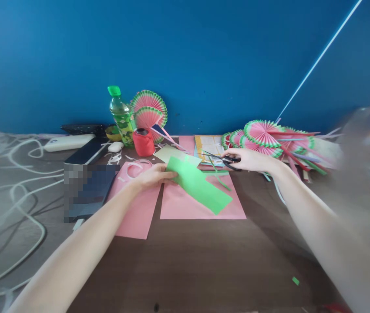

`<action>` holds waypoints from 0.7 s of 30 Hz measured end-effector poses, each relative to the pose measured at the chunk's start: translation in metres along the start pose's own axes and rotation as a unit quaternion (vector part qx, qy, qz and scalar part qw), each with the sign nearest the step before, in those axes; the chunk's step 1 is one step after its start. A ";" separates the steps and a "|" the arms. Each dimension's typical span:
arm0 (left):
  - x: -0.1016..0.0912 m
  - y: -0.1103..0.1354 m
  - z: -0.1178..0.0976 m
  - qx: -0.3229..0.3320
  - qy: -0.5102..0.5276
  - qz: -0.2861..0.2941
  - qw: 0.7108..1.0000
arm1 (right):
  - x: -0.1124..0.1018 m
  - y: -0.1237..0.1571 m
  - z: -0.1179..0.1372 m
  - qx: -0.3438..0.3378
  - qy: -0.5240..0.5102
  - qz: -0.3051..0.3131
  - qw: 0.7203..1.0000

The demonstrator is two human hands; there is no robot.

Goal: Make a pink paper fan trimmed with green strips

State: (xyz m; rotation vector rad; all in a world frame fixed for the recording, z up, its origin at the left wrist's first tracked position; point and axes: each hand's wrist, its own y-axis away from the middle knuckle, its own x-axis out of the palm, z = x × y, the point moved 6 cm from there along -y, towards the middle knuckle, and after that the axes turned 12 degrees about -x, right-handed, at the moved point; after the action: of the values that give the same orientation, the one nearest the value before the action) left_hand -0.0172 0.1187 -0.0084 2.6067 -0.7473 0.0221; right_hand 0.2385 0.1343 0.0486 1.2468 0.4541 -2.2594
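My left hand (154, 176) pinches the near end of a green paper sheet (201, 186), which lies slanted over a pink paper sheet (201, 204). A second pink sheet (136, 213) sits under my left wrist. Farther back, my right hand (248, 158) is closed on black scissors (227, 161) that rest on the table by a thin green strip (219, 176). The brown table (198, 261) carries all of it.
A red ribbon spool (143, 142), a green-capped bottle (121, 115) and pink-and-green paper fans (149, 111) stand at the back. More fans (270, 134) pile up at the right. A dark blurred device (87, 189), a white remote (69, 142) and white cables (18, 195) lie at the left.
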 end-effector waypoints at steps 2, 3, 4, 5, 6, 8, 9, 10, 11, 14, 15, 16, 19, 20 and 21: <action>0.006 0.002 -0.004 0.008 -0.044 0.009 0.999 | 0.008 -0.004 0.007 -0.015 -0.039 0.014 0.999; 0.010 0.004 -0.006 0.016 -0.063 0.014 0.998 | 0.012 -0.006 0.011 -0.022 -0.052 0.024 0.998; 0.015 0.005 -0.009 0.024 -0.077 0.020 0.996 | 0.017 -0.008 0.014 -0.027 -0.060 0.035 0.997; 0.020 0.008 -0.012 0.035 -0.090 0.026 0.995 | 0.021 -0.010 0.016 -0.029 -0.062 0.045 0.997; 0.026 0.010 -0.014 0.042 -0.102 0.032 0.993 | 0.025 -0.011 0.017 -0.028 -0.061 0.053 0.996; 0.039 0.014 -0.017 0.050 -0.129 0.047 0.989 | 0.032 -0.014 0.019 -0.028 -0.061 0.063 0.996; 0.045 0.016 -0.018 0.051 -0.143 0.052 0.987 | 0.035 -0.015 0.020 -0.029 -0.064 0.068 0.995; 0.050 0.018 -0.019 0.052 -0.153 0.056 0.985 | 0.038 -0.016 0.021 -0.031 -0.070 0.071 0.995; 0.054 0.019 -0.018 0.053 -0.161 0.060 0.984 | 0.041 -0.016 0.022 -0.033 -0.076 0.073 0.994; 0.060 0.018 -0.016 0.063 -0.174 0.073 0.980 | 0.047 -0.018 0.024 -0.037 -0.093 0.075 0.992; 0.060 0.017 -0.015 0.066 -0.177 0.076 0.979 | 0.049 -0.019 0.024 -0.040 -0.099 0.074 0.992; 0.060 0.015 -0.013 0.068 -0.179 0.077 0.978 | 0.050 -0.020 0.025 -0.046 -0.103 0.074 0.991; 0.055 0.009 -0.006 0.054 -0.189 0.078 0.977 | 0.053 -0.020 0.027 -0.061 -0.096 0.080 0.990; 0.054 0.007 -0.004 0.049 -0.189 0.076 0.978 | 0.053 -0.020 0.027 -0.063 -0.085 0.082 0.991; 0.052 0.005 -0.003 0.046 -0.188 0.073 0.978 | 0.054 -0.020 0.027 -0.064 -0.075 0.084 0.992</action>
State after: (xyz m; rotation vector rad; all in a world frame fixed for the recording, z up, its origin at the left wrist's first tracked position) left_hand 0.0249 0.0901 0.0033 2.6690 -1.0885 -0.4123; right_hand 0.1843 0.1220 0.0177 1.0036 0.4138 -2.1282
